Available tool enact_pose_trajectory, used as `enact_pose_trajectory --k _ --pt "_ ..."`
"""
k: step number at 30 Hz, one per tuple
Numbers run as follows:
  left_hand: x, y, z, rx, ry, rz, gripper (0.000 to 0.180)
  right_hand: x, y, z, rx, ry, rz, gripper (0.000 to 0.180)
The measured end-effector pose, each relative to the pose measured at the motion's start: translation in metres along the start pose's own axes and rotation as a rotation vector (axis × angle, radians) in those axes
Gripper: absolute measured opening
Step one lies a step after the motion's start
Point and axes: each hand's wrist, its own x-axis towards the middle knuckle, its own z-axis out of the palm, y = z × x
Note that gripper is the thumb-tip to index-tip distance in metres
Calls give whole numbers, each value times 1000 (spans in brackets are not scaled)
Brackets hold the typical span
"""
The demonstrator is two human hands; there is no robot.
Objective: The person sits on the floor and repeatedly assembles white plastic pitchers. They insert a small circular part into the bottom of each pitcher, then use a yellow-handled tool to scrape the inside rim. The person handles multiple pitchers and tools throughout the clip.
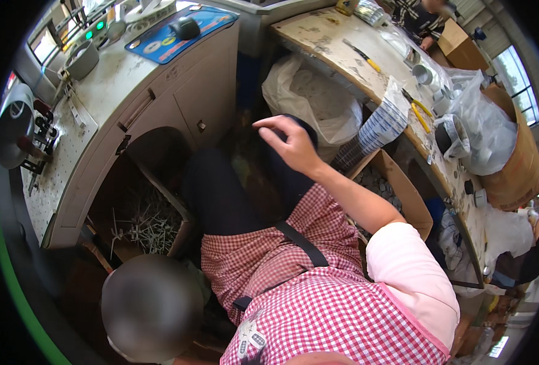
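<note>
My right hand [291, 145] hovers over my right knee, its fingers stretched out and slightly apart, with no object visible in it. The bare forearm reaches in from the pink sleeve on the right. My left hand does not show. Beyond my right hand, a large white sack [309, 97] hangs open under the edge of the worktable. An open cardboard box [412, 194] filled with small grey parts stands below my right forearm. To my left, a box [181, 213] of thin metal pieces sits beneath the cabinet.
The white-topped cabinet [120, 79] on the left bears a blue mat [181, 39] with a computer mouse [185, 28]. Yellow-handled pliers [420, 118] lie on the right worktable [318, 36], near plastic bags [488, 128]. A blurred round shape [153, 307] fills the lower left. A person [418, 21] works at the far right.
</note>
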Motion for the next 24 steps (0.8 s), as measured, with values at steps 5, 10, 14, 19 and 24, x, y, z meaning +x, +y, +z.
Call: enact_pose_trajectory --k 5,10,14,19,24 --pt "-55 139 119 176 -1066 1030 44 -12 -51 16 933 -645 467 74" --pt "-105 192 172 -14 -1688 1228 49 -62 -63 -1 975 -676 437 65" --pt "-108 173 191 -172 -1122 346 77 -84 -74 -20 1138 -419 441 63" --pt "-119 146 215 -303 -1269 -275 55 -77 -68 -46 358 -538 195 70" --pt "-98 142 236 -211 -1481 -309 43 -4 11 -119 -8 -398 -267 34"
